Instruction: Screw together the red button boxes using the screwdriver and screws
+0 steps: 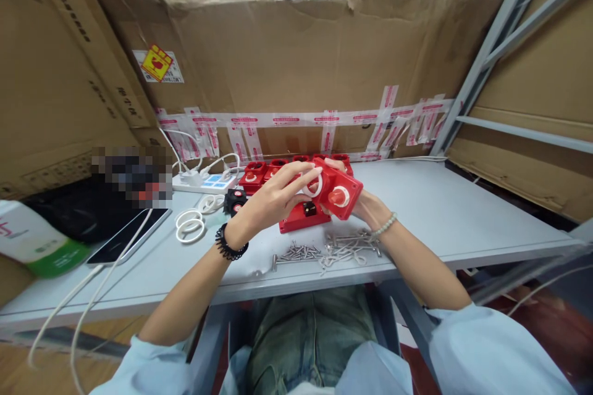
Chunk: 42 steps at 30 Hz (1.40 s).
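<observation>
My right hand grips a red square housing from its far side, tilted above the table. A red knob within a white ring sits on its face. My left hand pinches a loose white ring beside the housing's round red collar. Whether the ring touches the collar, I cannot tell. Below lies another red housing part with a black piece in it. Several red units stand behind my hands, partly hidden.
Several white rings and black switch blocks lie left. Loose screws and metal rods lie near the front edge. A power strip, phone and trailing cables occupy the left. A cardboard wall closes the back.
</observation>
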Tool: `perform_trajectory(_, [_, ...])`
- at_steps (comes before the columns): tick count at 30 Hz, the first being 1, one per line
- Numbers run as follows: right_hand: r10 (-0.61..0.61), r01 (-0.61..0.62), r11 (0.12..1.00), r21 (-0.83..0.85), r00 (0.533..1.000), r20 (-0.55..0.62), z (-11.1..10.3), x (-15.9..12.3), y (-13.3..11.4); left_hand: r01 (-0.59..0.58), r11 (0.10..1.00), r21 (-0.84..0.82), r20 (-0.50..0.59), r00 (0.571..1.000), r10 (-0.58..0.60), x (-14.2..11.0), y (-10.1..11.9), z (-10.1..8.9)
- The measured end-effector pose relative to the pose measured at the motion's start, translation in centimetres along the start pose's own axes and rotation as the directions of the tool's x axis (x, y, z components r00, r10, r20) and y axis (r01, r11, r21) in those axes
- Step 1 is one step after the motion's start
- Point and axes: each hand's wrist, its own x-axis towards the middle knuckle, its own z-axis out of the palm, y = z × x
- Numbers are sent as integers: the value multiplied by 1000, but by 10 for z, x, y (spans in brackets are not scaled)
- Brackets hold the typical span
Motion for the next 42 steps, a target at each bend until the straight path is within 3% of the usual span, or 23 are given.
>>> perform_trajectory(4, [83, -84, 996, 19, 996, 6, -3, 0, -2, 4, 1000, -28, 30, 1000, -3, 1, -2, -2])
perform_trajectory(7, [85, -85, 994, 73, 996, 1, -3, 2, -7, 137, 984, -114, 19, 991, -136, 0, -10, -4])
perform_trajectory(10, [-19, 24, 998, 54, 997, -78, 0, 2, -9, 320, 914, -251, -25, 941, -336, -4, -16, -2])
perform_trajectory(13, [-134, 133, 991, -14, 984, -116, 4, 1, -7, 459, 795, -397, 73, 879, -471, -5, -15, 3])
perform_trajectory(15, [-181, 175, 983, -56, 977, -113, 5, 1, -4, 500, 758, -420, 133, 860, -493, -5, -12, 4])
perform_trajectory(21, [-306, 254, 930, -266, 936, -173, -4, 1, -6, 501, 786, -362, 131, 863, -489, -2, -12, 1])
perform_trajectory(25, [-326, 251, 830, -497, 943, -68, -13, -1, -12, 482, 821, -306, 184, 876, -446, -4, -13, -4])
perform_trajectory(30, [-341, 229, 739, -634, 938, -59, -19, 0, -14, 498, 861, -106, 248, 852, -462, -24, -11, -36])
perform_trajectory(33, [-427, 263, 737, -622, 895, -128, -23, 3, -15, 573, 817, 62, 201, 795, -572, -61, -22, -66])
perform_trajectory(36, [-452, 245, 735, -632, 873, -187, -30, 6, -15, 626, 742, 240, 241, 702, -670, -108, -34, -87])
perform_trajectory(39, [-439, 225, 745, -628, 874, -208, -38, 6, -12, 623, 674, 397, 346, 578, -739, -142, -36, -92])
perform_trajectory(42, [-431, 215, 753, -621, 875, -219, -43, 4, -6, 596, 640, 485, 360, 531, -767, -154, -27, -87])
